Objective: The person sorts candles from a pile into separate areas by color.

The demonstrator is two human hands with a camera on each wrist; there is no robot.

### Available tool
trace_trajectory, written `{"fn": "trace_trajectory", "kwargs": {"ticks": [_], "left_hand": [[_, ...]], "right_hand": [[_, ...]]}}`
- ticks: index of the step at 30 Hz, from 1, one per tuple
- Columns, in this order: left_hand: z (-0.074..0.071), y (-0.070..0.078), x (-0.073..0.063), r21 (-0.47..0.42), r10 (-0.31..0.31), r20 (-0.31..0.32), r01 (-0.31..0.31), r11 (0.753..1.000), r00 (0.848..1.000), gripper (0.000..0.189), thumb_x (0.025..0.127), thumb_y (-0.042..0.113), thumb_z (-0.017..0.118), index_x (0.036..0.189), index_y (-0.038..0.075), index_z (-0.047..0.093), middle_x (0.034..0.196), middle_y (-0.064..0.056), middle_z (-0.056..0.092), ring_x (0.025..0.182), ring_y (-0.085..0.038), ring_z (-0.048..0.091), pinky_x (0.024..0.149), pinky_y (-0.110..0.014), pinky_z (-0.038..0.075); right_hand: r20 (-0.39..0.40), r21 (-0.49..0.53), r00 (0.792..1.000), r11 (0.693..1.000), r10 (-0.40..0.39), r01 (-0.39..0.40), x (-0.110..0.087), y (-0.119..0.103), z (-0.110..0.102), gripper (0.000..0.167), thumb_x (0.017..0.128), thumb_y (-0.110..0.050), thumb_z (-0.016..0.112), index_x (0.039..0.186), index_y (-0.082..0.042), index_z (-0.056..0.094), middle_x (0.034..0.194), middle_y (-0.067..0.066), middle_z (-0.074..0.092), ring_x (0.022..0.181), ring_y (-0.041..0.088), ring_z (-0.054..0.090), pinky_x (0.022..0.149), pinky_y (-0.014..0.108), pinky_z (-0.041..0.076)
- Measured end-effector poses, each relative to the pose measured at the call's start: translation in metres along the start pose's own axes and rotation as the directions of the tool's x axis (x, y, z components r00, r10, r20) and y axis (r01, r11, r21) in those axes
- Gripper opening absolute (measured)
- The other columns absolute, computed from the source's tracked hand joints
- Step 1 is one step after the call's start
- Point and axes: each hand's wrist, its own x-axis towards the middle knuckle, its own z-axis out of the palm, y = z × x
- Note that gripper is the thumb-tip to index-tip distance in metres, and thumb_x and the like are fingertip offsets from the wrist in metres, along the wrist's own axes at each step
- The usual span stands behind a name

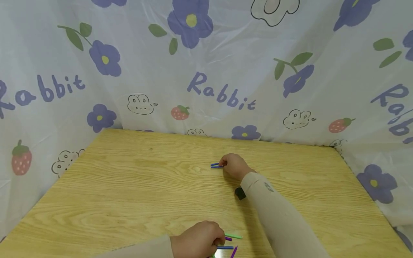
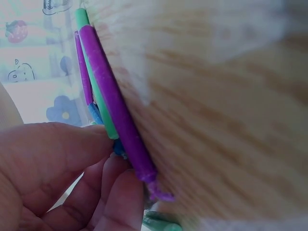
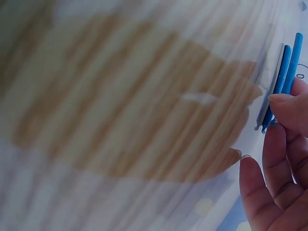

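Observation:
Near the table's front edge, my left hand [image 1: 198, 239] pinches a thin blue candle [image 1: 224, 247] between thumb and fingertips. Around it lie a green candle [image 1: 233, 236] and purple candles [image 1: 234, 251]. In the left wrist view a purple candle [image 2: 118, 106] with a wick lies close beside the fingertips, partly covering a green one [image 2: 85, 19]. Farther back, my right hand [image 1: 236, 166] is low over the table, its thumb and a finger pinching a blue candle [image 3: 294, 62]. Another blue candle [image 3: 281, 67] lies parallel beside it. The fingers partly hide both lower ends.
The wooden table [image 1: 129, 186] spreads out on both sides of the hands. A patterned white curtain [image 1: 222, 64] hangs behind and beside it. A small black object [image 1: 240, 193] shows beside the right sleeve. Another green candle end [image 2: 161, 222] shows below the left fingers.

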Motion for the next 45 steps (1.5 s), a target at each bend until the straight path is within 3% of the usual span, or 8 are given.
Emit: {"fn": "trace_trajectory", "kwargs": {"ticks": [23, 45], "left_hand": [[-0.0018, 0.002, -0.0021, 0.035, 0.006, -0.015, -0.006, 0.999, 1.0, 0.017, 0.078, -0.006, 0.069, 0.087, 0.008, 0.072, 0.074, 0.014, 0.053, 0.069, 0.006, 0.044, 0.066, -0.01, 0.043], [-0.0004, 0.0023, -0.0005, 0.013, -0.003, -0.004, 0.003, 1.0, 1.0, 0.018, 0.078, -0.007, 0.068, 0.088, 0.007, 0.072, 0.075, 0.013, 0.055, 0.07, 0.006, 0.046, 0.066, -0.011, 0.043]], "right_hand": [[-0.004, -0.035, 1.0, 0.999, 0.005, -0.005, 0.0006, -0.0069, 0.0001, 0.029, 0.085, 0.013, 0.051, 0.097, -0.005, 0.071, 0.1, 0.006, 0.068, 0.098, 0.023, 0.062, 0.088, 0.036, 0.05], [-0.012, -0.046, 1.0, 0.999, -0.015, 0.014, 0.003, -0.0019, 0.0021, 0.031, 0.086, 0.015, 0.049, 0.096, -0.005, 0.071, 0.098, 0.006, 0.069, 0.098, 0.023, 0.063, 0.087, 0.036, 0.05]]}}
